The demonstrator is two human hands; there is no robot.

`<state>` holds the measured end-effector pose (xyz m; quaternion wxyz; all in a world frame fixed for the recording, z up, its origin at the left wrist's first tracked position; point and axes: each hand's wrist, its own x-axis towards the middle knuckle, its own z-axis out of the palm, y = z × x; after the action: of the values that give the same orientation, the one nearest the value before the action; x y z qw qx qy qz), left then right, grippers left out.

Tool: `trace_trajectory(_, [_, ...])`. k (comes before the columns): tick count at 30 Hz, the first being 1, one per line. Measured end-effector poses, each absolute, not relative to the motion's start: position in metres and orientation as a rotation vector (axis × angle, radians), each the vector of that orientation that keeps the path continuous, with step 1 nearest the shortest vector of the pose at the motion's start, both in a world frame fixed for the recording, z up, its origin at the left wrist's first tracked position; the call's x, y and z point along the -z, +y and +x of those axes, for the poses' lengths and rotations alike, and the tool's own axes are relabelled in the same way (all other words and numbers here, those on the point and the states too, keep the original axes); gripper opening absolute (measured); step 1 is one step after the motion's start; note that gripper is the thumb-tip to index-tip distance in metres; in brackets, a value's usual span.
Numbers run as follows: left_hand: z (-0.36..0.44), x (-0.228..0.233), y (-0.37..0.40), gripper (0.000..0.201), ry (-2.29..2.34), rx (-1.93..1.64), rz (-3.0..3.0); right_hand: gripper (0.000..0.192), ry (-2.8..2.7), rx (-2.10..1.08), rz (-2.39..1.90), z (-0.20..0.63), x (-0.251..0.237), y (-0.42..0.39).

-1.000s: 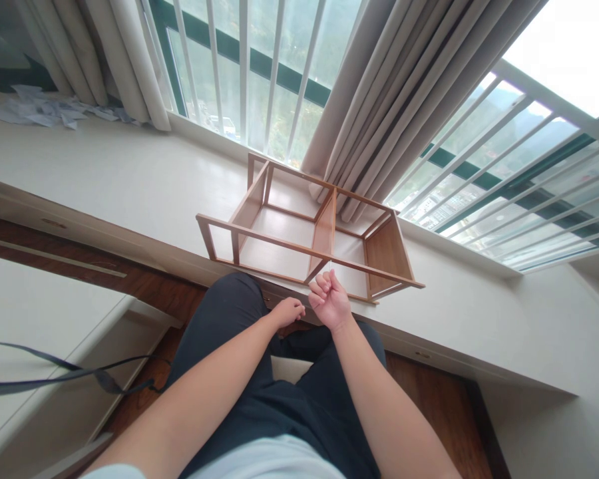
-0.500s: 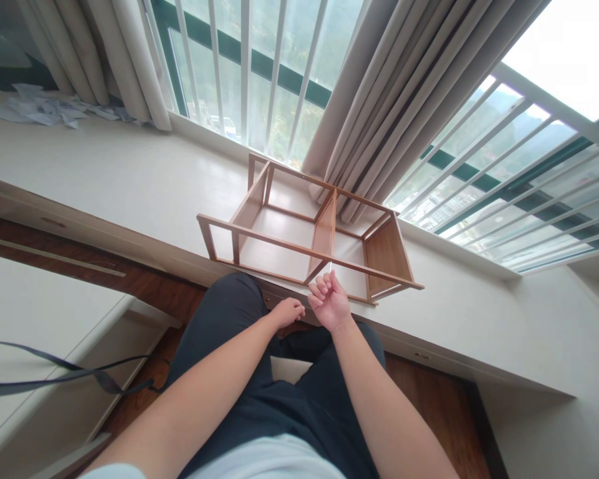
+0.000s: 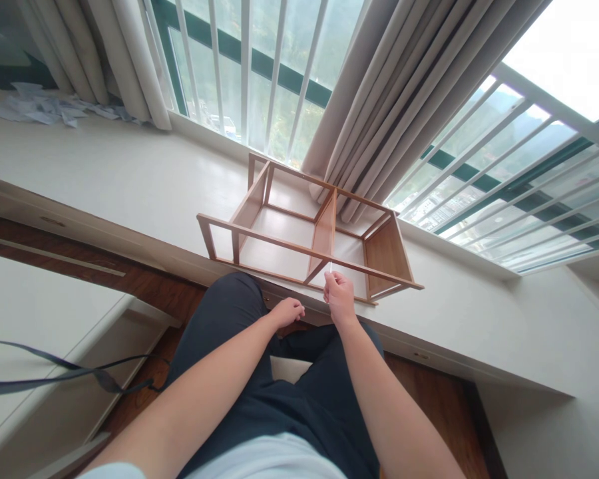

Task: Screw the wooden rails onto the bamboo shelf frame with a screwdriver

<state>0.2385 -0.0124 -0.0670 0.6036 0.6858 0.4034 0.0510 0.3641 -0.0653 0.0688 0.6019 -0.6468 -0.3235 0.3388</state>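
A brown wooden shelf frame [image 3: 324, 226] lies on its side on the white window ledge, with a middle board across it. My right hand [image 3: 339, 296] is closed in a pinch at the near rail, round a thin, light metal rod [image 3: 330, 267] like a hex key. The rod's upper end meets the rail close to the middle board; its lower part is hidden by the fingers. My left hand [image 3: 287, 313] hovers over my lap, left of the right hand and apart from the frame. Its fingers are curled in, and whatever they hold is hidden.
Torn white papers [image 3: 54, 106] lie on the ledge [image 3: 104, 163] at far left. Grey curtains [image 3: 379, 100] hang behind the frame, beside barred windows. A dark strap [image 3: 80, 366] loops over a white surface at lower left. My knees touch close to the ledge's front.
My right hand has turned about the rod, its fingers rolling inward and the hand shifting slightly right. The left hand and the shelf frame stay where they were.
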Motion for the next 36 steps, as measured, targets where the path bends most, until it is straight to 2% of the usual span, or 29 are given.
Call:
trace_trajectory(12, [0.239,0.077,-0.012,0.025,0.929,-0.134,1.59,0.043,-1.158,-0.381,-1.822,0.37,-0.08,-0.066])
trace_trajectory(36, [0.237,0.069,-0.012,0.025,0.927,-0.129,1.584,0.037,-1.4,-0.014,-2.141,0.37,-0.091,-0.067])
